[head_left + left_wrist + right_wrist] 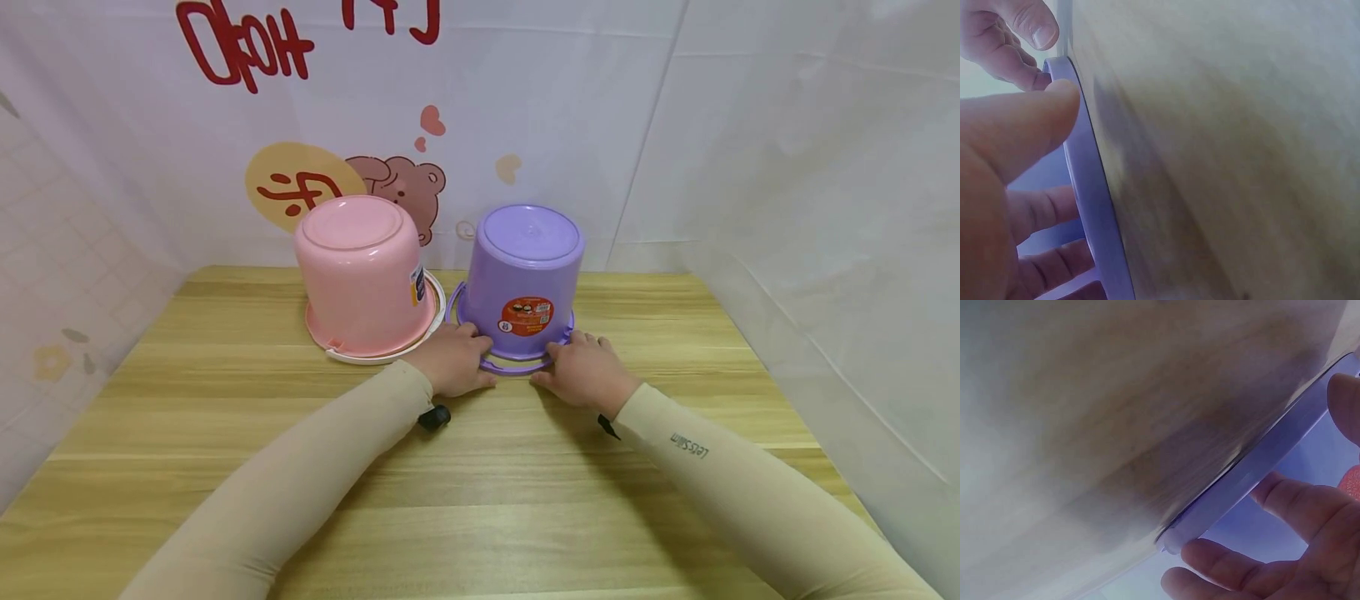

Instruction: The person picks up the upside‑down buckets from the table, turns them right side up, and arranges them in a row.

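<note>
Sleeves [300,483] over the table [480,517], your left hand [452,360] and right hand [590,372] touch the near edge of the purple bucket [528,282], whether pinching I can't tell, pink bucket [360,287] just left.

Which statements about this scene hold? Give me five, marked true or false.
1. The round pink plastic bucket and round purple plastic bucket stand upside down. True.
2. The pink bucket is right of the purple one. False: it is on the left.
3. The left hand and right hand are at the purple bucket's lower front. True.
4. The pink bucket's curved plastic handle is black. False: it is white.
5. An oval red label is on the purple bucket. True.
</note>
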A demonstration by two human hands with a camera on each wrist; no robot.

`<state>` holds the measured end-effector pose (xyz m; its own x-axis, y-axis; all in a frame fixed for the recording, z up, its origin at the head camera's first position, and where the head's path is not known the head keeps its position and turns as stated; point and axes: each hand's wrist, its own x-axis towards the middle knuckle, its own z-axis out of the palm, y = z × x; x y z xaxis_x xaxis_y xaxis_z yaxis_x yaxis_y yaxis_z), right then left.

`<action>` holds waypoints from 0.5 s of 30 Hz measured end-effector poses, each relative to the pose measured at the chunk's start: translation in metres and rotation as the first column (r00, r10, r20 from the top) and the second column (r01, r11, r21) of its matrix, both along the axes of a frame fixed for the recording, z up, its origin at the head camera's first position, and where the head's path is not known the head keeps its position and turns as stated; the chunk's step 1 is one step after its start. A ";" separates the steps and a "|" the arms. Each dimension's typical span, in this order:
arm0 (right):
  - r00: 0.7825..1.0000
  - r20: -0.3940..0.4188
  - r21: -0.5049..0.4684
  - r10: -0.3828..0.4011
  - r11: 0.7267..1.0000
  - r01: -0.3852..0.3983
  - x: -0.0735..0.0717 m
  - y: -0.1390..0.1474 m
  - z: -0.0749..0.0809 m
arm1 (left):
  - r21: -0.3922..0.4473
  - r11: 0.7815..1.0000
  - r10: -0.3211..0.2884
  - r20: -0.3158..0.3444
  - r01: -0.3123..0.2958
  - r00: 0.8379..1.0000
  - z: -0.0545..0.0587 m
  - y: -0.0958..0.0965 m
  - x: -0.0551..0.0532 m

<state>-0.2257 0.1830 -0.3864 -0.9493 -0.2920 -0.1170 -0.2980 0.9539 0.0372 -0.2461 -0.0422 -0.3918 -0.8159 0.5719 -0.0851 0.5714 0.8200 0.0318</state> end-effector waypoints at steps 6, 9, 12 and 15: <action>1.000 -0.029 -0.006 0.003 1.000 -0.003 0.002 0.000 -0.001 | 0.003 1.000 0.013 -0.004 -0.013 1.000 -0.004 0.000 -0.002; 0.999 -0.046 -0.020 0.007 1.000 -0.008 0.003 -0.001 -0.001 | 0.009 1.000 0.024 0.001 -0.024 1.000 -0.004 0.000 -0.001; 0.997 -0.070 -0.034 0.021 0.999 -0.023 0.004 -0.001 -0.001 | 0.016 0.999 0.029 0.003 -0.029 1.000 -0.003 0.000 0.000; 0.995 -0.097 -0.044 0.040 0.998 -0.044 0.005 0.000 -0.002 | 0.014 1.000 0.021 -0.011 -0.020 1.000 -0.002 0.001 0.000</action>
<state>-0.2207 0.1826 -0.3886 -0.9423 -0.3347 -0.0119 -0.3349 0.9420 0.0241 -0.2460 -0.0415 -0.3938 -0.8284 0.5560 -0.0682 0.5548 0.8311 0.0370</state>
